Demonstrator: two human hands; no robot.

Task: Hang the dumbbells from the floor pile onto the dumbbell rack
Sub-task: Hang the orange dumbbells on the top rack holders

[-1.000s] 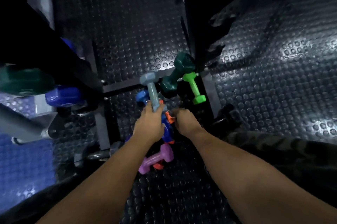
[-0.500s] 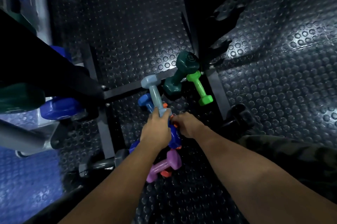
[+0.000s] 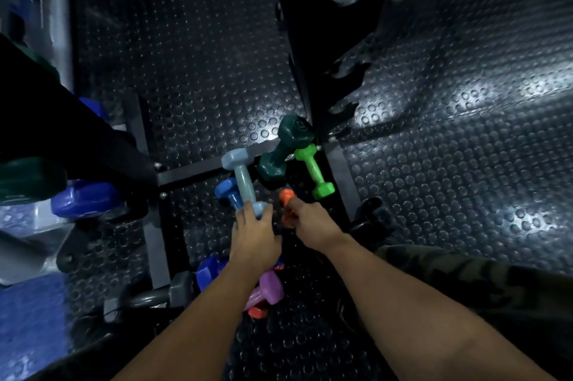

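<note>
- A dim gym corner with a black studded rubber floor (image 3: 192, 76); the black dumbbell rack (image 3: 297, 48) rises at centre top, its pegs jutting to the right, and a second dark frame at the left edge carries a blue dumbbell (image 3: 85, 199).
- The pile lies at the foot of the rack: dark green dumbbell (image 3: 283, 151), lime green dumbbell (image 3: 313, 171), mid-blue dumbbell (image 3: 229, 193), and nearer the person a purple dumbbell (image 3: 266, 290), partly hidden under the left forearm.
- The step in hand looks like the pick-up from the pile, with both hands taking a weight at once.
- The left hand (image 3: 254, 238) has its grip at the near head of the light blue dumbbell (image 3: 243, 179), fingers curled round it; the bar and far head stick out forward, away from the palm.
- The right hand (image 3: 313, 225) has a closed grip on the orange dumbbell (image 3: 286, 203); one head pokes out above the fingers, the rest is covered.
- I judge the light blue one to be held off-centre, so it may tip; sliding the grip to the bar would steady it.
- Next move calls for lifting both clear of their neighbours, then carrying them up to free pegs on the rack.
</note>
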